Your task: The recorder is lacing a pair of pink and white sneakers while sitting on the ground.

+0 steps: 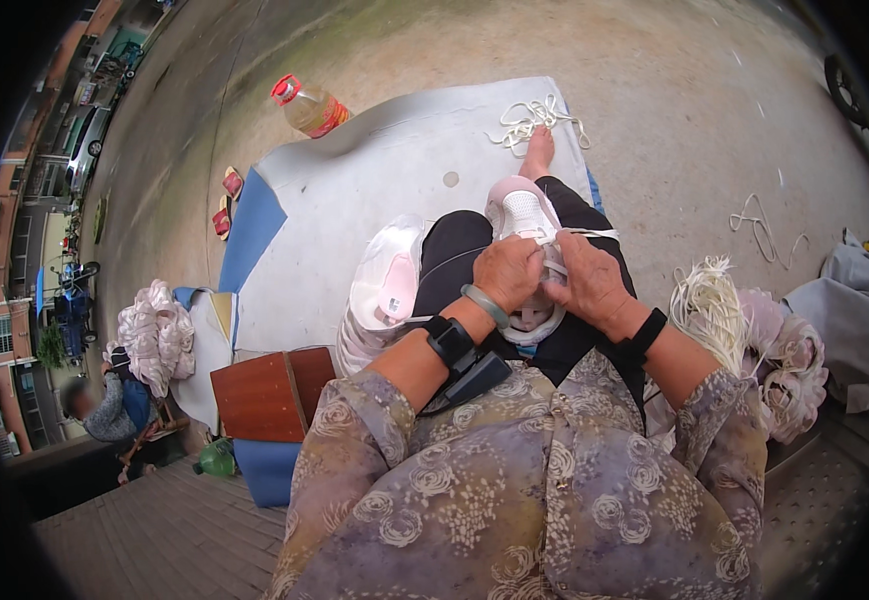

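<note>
A white and pale pink sneaker (pixel 526 205) rests on my lap, toe pointing away from me. Over its lacing area my left hand (pixel 506 272) is closed, fingertips pinched on a white shoelace (pixel 602 233). My right hand (pixel 594 282) curls over the sneaker's right side, its thumb and fingers also closed at the lace; the exact grip is partly hidden. One lace end sticks out to the right past my right hand. Left of my thigh lies another white sneaker (pixel 399 275) with a pink insole, on top of more pale shoes.
A bundle of white laces (pixel 709 310) and a heap of pale pink shoes (pixel 784 350) are at my right. Loose laces (pixel 529 122) lie by my bare foot on the white sheet (pixel 334 200). An oil bottle (pixel 309 108) stands beyond. At left are a brown board (pixel 264 395) and another person (pixel 114 410).
</note>
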### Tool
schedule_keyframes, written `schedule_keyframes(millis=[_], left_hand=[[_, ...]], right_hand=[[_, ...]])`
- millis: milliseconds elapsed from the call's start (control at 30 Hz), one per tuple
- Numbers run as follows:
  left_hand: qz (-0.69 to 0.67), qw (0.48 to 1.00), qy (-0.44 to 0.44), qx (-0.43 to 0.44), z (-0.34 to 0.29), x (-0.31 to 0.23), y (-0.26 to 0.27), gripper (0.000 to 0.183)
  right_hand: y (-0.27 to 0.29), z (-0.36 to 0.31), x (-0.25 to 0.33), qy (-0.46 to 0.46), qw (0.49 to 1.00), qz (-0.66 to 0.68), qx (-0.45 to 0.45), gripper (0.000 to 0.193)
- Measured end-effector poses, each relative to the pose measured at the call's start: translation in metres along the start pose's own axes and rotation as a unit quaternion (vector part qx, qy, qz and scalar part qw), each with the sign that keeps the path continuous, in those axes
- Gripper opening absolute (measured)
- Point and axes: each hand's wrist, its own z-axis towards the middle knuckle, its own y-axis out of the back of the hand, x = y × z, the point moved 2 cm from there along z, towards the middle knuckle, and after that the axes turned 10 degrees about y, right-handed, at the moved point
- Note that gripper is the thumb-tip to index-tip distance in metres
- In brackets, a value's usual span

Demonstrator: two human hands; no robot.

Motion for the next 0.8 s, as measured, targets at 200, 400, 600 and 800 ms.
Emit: schedule_keyframes(millis=[200, 400, 600, 800], left_hand=[[0.045, 0.998, 0.033, -0.004, 0.005, -0.004, -0.008, 0.015], [0.089, 0.996, 0.022, -0.017, 0.005, -0.013, -0.01, 0.016], [0.171, 0.985, -0.034, -0.006, 0.01, -0.019, -0.016, 0.015], [0.144, 0.974, -0.176, -0.013, -0.013, -0.022, 0.021, 0.007]], right_hand=[[-0.007, -0.003, -0.004, -0.046, 0.999, 0.013, -0.02, 0.035], [-0.003, -0.001, -0.012, -0.096, 0.991, 0.095, -0.006, 0.031], [-0.002, -0.007, -0.02, -0.137, 0.976, 0.17, -0.002, 0.039], [0.001, -0.012, -0.027, -0.196, 0.96, 0.2, -0.015, 0.049]])
